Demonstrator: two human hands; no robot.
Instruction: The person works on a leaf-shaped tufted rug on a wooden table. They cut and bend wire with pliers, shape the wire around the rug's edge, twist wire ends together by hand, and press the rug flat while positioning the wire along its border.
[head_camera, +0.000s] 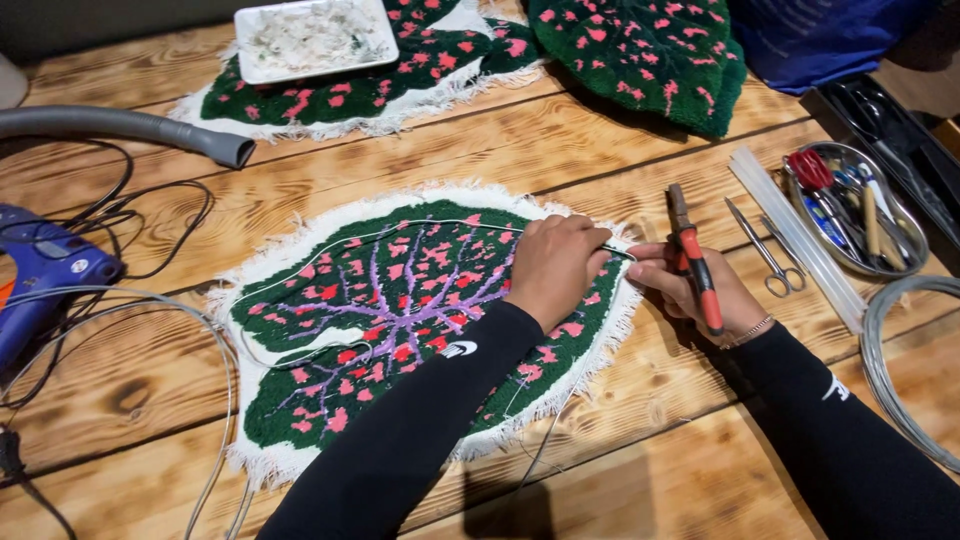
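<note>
A leaf-shaped tufted rug (400, 300), dark green with pink spots and purple veins and a white fringe, lies on the wooden table (620, 450). A thin metal wire (420, 228) runs along its upper edge and loops over its left part. My left hand (553, 265) rests fisted on the rug's right tip, pinching the wire there. My right hand (690, 290) sits just right of it at the rug's edge and holds red-handled pliers (695, 262), jaws pointing away from me. Both arms wear black sleeves.
Two more leaf rugs (650, 55) lie at the back, one under a white tray (312, 38) of scraps. A grey hose (130, 128) and blue tool (45, 265) with cables sit left. Scissors (762, 255), glue sticks (795, 240), a metal tool dish (860, 205) and coiled wire (890, 370) sit right.
</note>
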